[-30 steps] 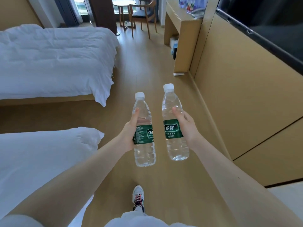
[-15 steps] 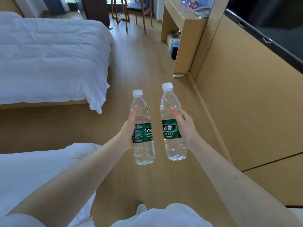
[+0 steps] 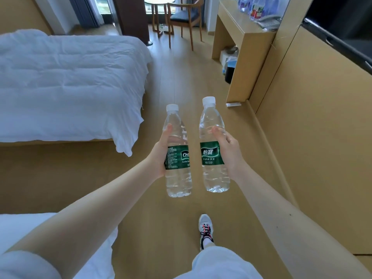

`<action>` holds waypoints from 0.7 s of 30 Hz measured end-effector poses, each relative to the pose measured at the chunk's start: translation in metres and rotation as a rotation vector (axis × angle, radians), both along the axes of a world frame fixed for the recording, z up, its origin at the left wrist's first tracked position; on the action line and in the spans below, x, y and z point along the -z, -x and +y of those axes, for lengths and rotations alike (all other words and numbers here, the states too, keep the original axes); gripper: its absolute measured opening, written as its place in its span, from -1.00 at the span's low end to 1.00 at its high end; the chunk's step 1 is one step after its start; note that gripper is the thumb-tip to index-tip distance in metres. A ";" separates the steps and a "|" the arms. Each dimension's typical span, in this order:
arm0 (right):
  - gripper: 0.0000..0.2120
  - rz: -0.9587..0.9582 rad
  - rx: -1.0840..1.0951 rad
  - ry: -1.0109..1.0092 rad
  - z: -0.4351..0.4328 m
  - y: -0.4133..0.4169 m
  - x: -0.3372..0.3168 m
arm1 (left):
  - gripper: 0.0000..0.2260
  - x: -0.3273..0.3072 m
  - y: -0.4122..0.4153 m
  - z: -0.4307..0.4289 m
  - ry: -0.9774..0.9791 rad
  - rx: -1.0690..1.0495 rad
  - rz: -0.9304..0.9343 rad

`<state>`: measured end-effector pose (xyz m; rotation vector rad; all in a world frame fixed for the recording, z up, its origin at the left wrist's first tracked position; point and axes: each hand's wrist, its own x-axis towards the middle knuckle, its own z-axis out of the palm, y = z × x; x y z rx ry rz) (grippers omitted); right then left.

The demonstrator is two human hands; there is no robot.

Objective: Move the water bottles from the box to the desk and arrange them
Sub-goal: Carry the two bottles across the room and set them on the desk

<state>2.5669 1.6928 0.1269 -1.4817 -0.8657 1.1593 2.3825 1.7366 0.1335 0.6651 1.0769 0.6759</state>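
Two clear water bottles with white caps and green labels are held upright in front of me above the wooden floor. My left hand grips the left bottle around its label. My right hand grips the right bottle the same way. The bottles stand side by side, a small gap apart. The wooden desk is ahead at the upper right, with several bottles standing at its far end. No box shows in the view.
A bed with a white quilt fills the left, and a second white bed corner lies at lower left. A wooden wall panel runs along the right. A chair and a small round table stand ahead by the window. My shoe is on the floor.
I have walked forward along the aisle; the desk and far bed are closer and my right foot has stepped ahead. Both hands keep the same hold on their bottles.
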 end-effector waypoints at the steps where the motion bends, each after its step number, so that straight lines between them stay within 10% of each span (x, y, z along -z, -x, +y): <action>1: -0.58 0.007 -0.012 0.003 0.016 -0.009 -0.002 | -0.29 -0.002 -0.008 0.014 -0.008 0.005 0.016; 12: -0.40 0.110 0.011 -0.019 0.164 -0.116 -0.020 | -0.51 -0.015 -0.125 0.164 0.016 -0.004 0.059; 21: -0.32 0.104 -0.002 0.044 0.248 -0.147 -0.007 | -0.18 -0.012 -0.157 0.245 0.138 0.066 -0.054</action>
